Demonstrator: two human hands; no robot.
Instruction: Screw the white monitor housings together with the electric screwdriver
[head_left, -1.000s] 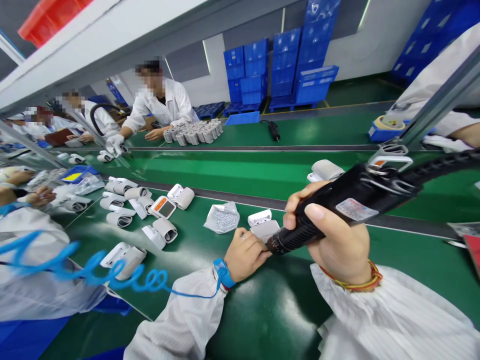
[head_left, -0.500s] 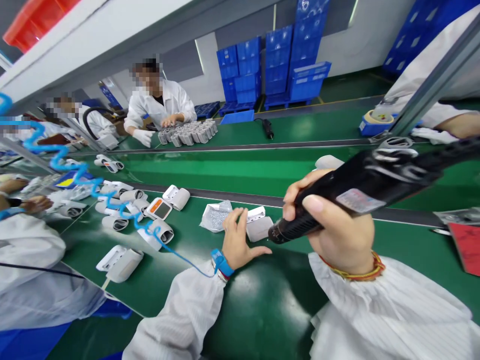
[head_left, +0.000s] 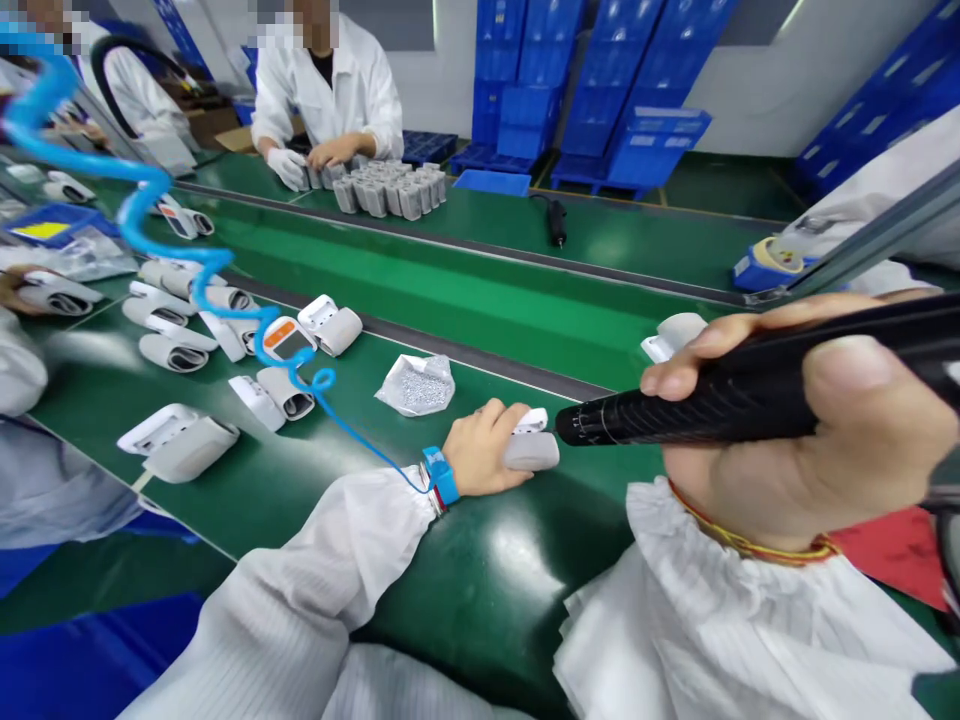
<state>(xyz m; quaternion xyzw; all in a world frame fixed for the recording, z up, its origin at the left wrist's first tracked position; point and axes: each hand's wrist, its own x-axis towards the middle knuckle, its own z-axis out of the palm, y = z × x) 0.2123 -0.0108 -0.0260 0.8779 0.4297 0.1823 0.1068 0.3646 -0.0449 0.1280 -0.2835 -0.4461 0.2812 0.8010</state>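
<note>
My left hand (head_left: 486, 450), with a blue anti-static strap at the wrist, is closed over a white wrist blood pressure monitor (head_left: 532, 452) with a grey cuff on the green bench. The fingers hide part of it. My right hand (head_left: 780, 430) grips a black electric screwdriver (head_left: 697, 405), held nearly level. Its front end is beside the monitor; I cannot tell whether it touches. Up and left of my left hand lies an open plastic bag of small screws (head_left: 421, 386).
Several more monitors (head_left: 187, 445) lie on the left, one with an orange-and-grey face (head_left: 288, 338). A coiled blue cord (head_left: 217, 262) crosses the left side. Beyond the conveyor (head_left: 450, 290), a person in white (head_left: 330, 90) handles grey cuffs (head_left: 394, 190). Blue crates (head_left: 517, 80) are stacked behind.
My left hand has gone from spread fingers beside the monitor to closed over it. The screwdriver has turned more level, and my right hand appears closer. The view has shifted.
</note>
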